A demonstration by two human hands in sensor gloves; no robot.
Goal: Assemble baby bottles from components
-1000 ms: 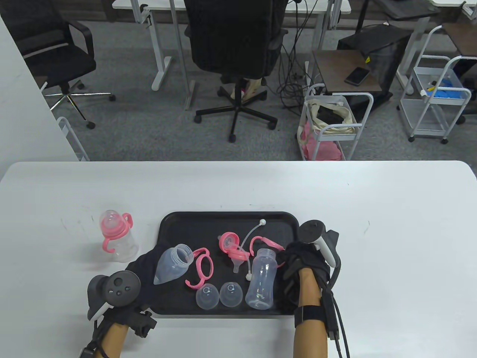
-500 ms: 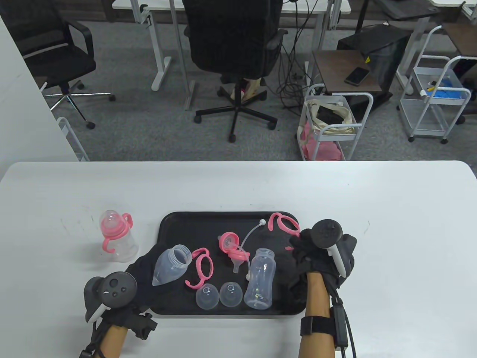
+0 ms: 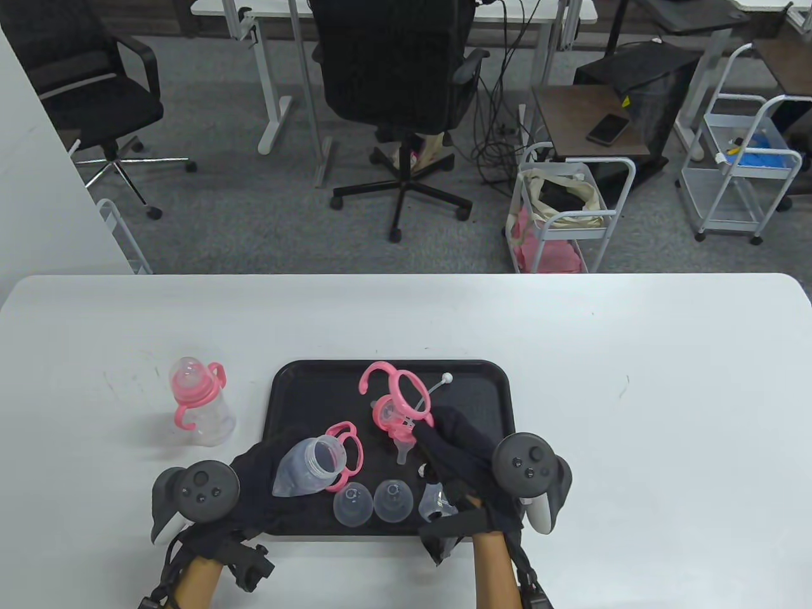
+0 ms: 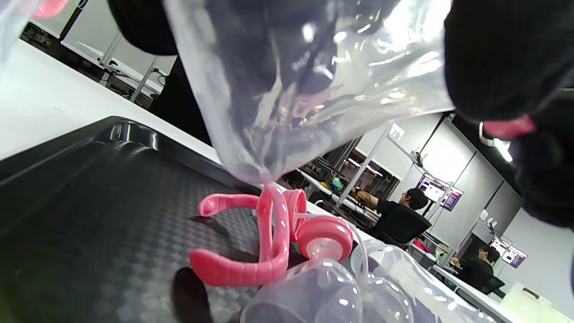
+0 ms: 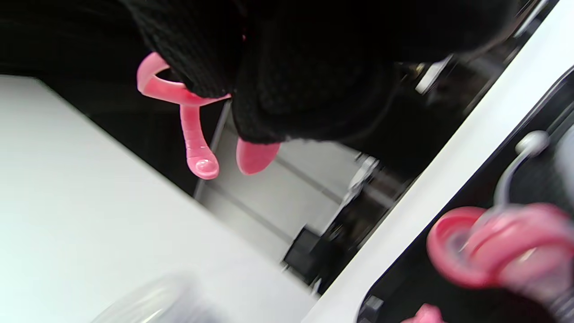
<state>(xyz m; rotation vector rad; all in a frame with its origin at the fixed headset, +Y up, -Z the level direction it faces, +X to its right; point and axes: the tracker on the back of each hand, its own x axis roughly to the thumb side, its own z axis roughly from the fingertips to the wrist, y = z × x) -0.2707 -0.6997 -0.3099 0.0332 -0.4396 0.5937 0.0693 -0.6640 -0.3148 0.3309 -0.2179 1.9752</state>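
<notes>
Item: clear bottle body (image 3: 311, 466), lifted tilted over the black tray (image 3: 288, 380) at its 8 o'clock, gripped by our left hand (image 3: 254, 488). We judge it light, slick, rigid; best held mid-barrel. Our right hand (image 3: 463, 457) pinches the pink handle ring (image 3: 393, 393) at 12 o'clock.

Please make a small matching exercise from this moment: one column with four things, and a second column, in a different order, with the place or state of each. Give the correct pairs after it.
Things:
1. pink handle ring
2. clear bottle body
3. assembled bottle
4. two clear dome caps

Places or states:
A. standing on the white table, left of the black tray
B. held up over the tray by the right hand
C. gripped by the left hand, mouth tilted up
D. lying side by side near the tray's front edge

Pairs: 1-B, 2-C, 3-A, 4-D
</notes>
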